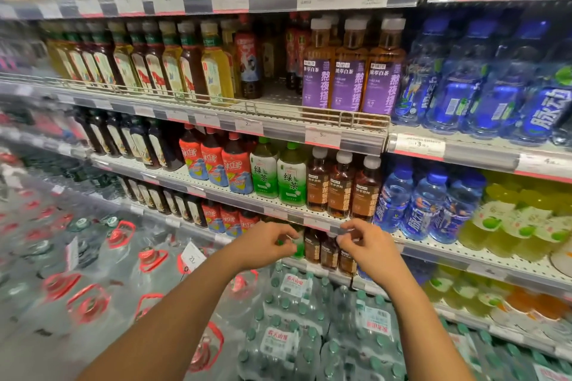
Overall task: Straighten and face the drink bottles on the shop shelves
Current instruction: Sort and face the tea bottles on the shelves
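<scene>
Left hand fingers curled at green tea bottle, grip unclear, right hand at 3 o'clock, fingers curled at brown tea bottle, hold unclear

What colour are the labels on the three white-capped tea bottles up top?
Purple labels, seen in the head view.

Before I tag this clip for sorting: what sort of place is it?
Most likely a supermarket drinks aisle: tiered metal shelves with paper price tags, rows of purple-labelled tea bottles, and shrink-wrapped packs of green-capped water bottles stacked below.
</scene>
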`<state>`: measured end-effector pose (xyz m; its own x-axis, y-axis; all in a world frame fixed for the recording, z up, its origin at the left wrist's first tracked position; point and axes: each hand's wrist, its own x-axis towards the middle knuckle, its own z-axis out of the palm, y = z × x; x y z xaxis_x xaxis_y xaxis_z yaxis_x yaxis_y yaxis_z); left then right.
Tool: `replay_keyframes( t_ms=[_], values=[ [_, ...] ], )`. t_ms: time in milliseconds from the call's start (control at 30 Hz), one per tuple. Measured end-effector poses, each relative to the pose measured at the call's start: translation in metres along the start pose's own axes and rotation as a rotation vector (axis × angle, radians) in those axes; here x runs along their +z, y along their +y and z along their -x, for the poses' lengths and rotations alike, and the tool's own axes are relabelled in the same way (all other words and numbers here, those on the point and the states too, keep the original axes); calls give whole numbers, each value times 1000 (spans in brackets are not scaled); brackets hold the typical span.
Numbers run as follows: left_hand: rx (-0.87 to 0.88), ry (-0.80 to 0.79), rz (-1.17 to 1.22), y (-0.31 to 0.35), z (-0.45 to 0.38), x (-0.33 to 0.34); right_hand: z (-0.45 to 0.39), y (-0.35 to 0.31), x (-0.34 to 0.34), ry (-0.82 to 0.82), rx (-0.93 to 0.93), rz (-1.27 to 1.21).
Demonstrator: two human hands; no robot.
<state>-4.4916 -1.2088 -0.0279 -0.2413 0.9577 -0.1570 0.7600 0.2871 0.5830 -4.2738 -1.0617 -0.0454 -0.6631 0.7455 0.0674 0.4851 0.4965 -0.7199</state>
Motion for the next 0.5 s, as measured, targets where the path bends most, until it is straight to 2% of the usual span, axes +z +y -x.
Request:
replay_keyframes(
  t_ms=[233,500],
  values=[
    [-43,9,-91,-12,23,-20,6,-14,14,-51,-39,-20],
    [-35,72,-75,-46,23,-52,-11,-45,32,-86,-64,5]
  ],
)
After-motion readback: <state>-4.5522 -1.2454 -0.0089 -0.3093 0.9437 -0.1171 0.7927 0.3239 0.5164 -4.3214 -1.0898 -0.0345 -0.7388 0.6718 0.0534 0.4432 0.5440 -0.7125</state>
